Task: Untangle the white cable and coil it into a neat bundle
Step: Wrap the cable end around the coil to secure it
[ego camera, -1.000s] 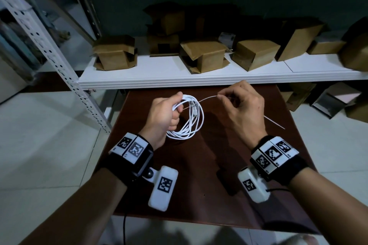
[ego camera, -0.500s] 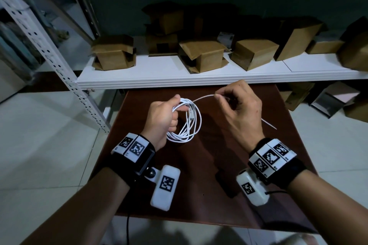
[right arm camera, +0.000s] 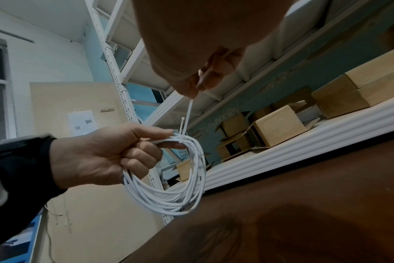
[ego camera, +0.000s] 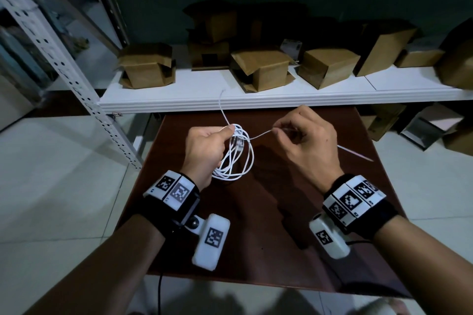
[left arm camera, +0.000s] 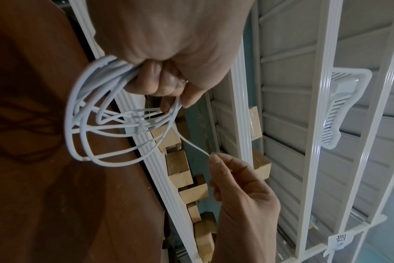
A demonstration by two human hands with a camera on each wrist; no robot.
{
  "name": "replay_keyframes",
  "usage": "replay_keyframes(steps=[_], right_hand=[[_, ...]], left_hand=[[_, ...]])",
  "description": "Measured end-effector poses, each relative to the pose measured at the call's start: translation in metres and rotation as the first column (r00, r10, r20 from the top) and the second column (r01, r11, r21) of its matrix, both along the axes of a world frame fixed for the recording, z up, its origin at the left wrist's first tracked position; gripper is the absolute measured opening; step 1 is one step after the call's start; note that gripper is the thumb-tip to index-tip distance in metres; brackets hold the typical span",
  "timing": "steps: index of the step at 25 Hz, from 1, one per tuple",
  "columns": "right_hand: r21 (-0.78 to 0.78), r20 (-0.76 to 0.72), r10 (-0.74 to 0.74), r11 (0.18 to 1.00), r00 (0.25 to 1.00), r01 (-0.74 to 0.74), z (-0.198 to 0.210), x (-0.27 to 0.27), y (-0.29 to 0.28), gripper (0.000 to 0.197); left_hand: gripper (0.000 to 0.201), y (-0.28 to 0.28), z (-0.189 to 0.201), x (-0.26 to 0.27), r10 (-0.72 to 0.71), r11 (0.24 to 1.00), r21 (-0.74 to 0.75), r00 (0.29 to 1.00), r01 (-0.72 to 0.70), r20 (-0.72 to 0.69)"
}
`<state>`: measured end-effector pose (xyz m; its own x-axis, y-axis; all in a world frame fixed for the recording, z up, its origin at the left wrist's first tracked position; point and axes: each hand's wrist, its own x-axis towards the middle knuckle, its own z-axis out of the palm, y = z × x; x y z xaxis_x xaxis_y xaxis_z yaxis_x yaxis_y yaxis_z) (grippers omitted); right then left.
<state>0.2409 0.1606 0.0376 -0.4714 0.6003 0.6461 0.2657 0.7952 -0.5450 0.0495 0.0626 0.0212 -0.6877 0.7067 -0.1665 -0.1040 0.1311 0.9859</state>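
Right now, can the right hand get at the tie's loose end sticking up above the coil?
Probably yes. The right hand pinches the tie's other end; the loose end rises free above the left hand gripping the white cable, nothing between.

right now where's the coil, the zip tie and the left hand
coil (ego camera: pixel 231 171): head view, bottom of the hanging loops
zip tie (right arm camera: pixel 188 115): right wrist view, strap between right fingers and coil
left hand (ego camera: pixel 204 151): head view, back of the hand

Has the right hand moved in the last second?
Barely. The right hand still pinches the thin strip by the coil, just below the shelf edge, as before.
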Motion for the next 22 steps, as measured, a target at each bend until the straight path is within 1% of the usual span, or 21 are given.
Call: replay_keyframes(steps=[2, 4, 7, 9, 12, 15, 16, 17, 18, 19, 20, 21, 22], right_hand=[[0.055, 0.040, -0.050, 0.997, 0.998, 0.047, 0.002, 0.003, 0.004, 0.013], [0.087, 0.085, -0.116, 0.990, 0.990, 0.109, 0.006, 0.007, 0.010, 0.025], [0.021, 0.200, -0.281, 0.959, 0.939, 0.283, 0.014, 0.016, 0.025, 0.040], [-0.084, 0.267, -0.326, 0.930, 0.907, 0.358, 0.014, 0.023, 0.037, 0.042], [-0.209, 0.319, -0.319, 0.895, 0.893, 0.394, 0.011, 0.029, 0.047, 0.036], [-0.208, 0.366, -0.407, 0.841, 0.837, 0.500, 0.014, 0.032, 0.048, 0.041], [-0.216, 0.368, -0.420, 0.829, 0.829, 0.516, 0.015, 0.033, 0.048, 0.041], [-0.259, 0.347, -0.397, 0.831, 0.850, 0.493, 0.017, 0.034, 0.048, 0.038], [-0.345, 0.277, -0.331, 0.842, 0.902, 0.415, 0.018, 0.033, 0.048, 0.032], [-0.461, 0.158, -0.247, 0.838, 0.956, 0.292, 0.020, 0.031, 0.046, 0.025], [-0.576, 0.020, -0.176, 0.802, 0.984, 0.156, 0.022, 0.028, 0.042, 0.020], [-0.649, -0.103, -0.135, 0.760, 0.985, 0.036, 0.025, 0.025, 0.038, 0.020], [-0.681, -0.197, -0.115, 0.730, 0.974, -0.052, 0.027, 0.023, 0.034, 0.020]], left_hand=[[0.024, 0.001, -0.002, 0.001, -0.023, 1.000, 0.001, 0.999, 0.023, -0.033], [0.022, 0.001, -0.001, 0.001, -0.024, 1.000, 0.000, 0.999, 0.024, -0.024], [0.025, 0.000, 0.004, -0.004, 0.019, 1.000, -0.021, 0.998, -0.020, -0.055], [0.024, -0.001, 0.005, -0.011, 0.084, 0.995, -0.044, 0.992, -0.088, -0.091], [0.025, -0.002, 0.007, -0.025, 0.164, 0.984, -0.049, 0.982, -0.169, -0.094], [0.033, -0.002, 0.010, -0.037, 0.216, 0.974, -0.053, 0.972, -0.221, -0.086], [0.035, -0.003, 0.011, -0.042, 0.238, 0.968, -0.058, 0.968, -0.243, -0.082], [0.036, -0.003, 0.012, -0.047, 0.255, 0.964, -0.063, 0.964, -0.259, -0.076], [0.035, -0.004, 0.012, -0.051, 0.263, 0.961, -0.070, 0.962, -0.267, -0.068], [0.032, -0.004, 0.012, -0.053, 0.264, 0.960, -0.077, 0.962, -0.269, -0.066], [0.029, -0.005, 0.012, -0.054, 0.258, 0.961, -0.084, 0.964, -0.264, -0.068], [0.026, -0.005, 0.011, -0.052, 0.245, 0.964, -0.090, 0.967, -0.251, -0.069], [0.024, -0.005, 0.010, -0.050, 0.229, 0.968, -0.092, 0.971, -0.235, -0.068]])
